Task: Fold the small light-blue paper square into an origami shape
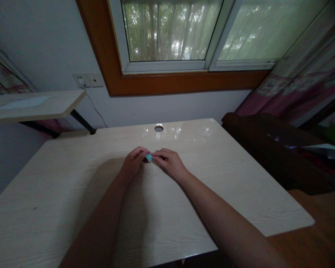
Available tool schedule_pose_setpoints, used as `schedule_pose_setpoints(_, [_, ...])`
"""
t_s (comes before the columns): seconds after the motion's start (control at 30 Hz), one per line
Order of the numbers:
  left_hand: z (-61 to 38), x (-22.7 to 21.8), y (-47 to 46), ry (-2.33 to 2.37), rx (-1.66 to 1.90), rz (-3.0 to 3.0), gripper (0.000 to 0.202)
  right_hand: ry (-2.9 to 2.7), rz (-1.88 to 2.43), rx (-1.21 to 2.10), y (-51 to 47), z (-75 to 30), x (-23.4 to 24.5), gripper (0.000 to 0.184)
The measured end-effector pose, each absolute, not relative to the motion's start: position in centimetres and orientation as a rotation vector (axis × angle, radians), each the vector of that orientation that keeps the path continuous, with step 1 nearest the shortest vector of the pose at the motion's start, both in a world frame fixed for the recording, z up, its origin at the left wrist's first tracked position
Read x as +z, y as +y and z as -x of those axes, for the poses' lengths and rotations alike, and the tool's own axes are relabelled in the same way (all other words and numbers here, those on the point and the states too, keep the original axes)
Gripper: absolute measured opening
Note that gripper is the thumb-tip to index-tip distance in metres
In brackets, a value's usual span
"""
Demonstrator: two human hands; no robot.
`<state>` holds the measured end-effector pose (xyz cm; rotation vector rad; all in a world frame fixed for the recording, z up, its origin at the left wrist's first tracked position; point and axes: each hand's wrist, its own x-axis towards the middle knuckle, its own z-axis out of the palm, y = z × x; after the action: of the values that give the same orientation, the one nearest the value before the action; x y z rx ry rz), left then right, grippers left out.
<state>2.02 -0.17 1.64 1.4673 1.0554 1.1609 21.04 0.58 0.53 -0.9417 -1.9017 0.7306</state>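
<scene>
- A small, angular light-blue piece (pixel 149 158) is sitting between both hands' fingertips, over the pale wood-grain bench (pixel 226 193).
- The left hand (pixel 132 162) is pinching its left side.
- The right hand (pixel 169 162) is gripping its right edge, fingers closed.
- Far left, a pale wooden shelf (pixel 64 102) is carrying a flat whitish sheet (pixel 25 103).

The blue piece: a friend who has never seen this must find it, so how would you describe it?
Below the window, find the pale desk, then the two hands near its middle. The blue piece is the tiny item between them, set apart by its light blue-green colour.
</scene>
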Motion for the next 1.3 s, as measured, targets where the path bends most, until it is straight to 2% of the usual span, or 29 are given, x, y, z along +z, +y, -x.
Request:
schedule_pose_setpoints(0.37, [-2.0,2.5,-0.6,0.993,1.147,-1.406,0.023,-1.977,0.885,0.738,0.3,-21.3,1.0,0.018])
schedule_pose_setpoints(0.9, [-1.9,2.1,-0.6,0.980,1.100,-1.436,0.025,-2.052,0.902,0.504,0.0,-21.3,1.2,0.019])
schedule_pose_setpoints(1.3, [-2.0,1.2,0.3,1.176,1.217,-1.937,0.019,-2.015,0.976,0.383,0.1,-21.2,1.0,0.012])
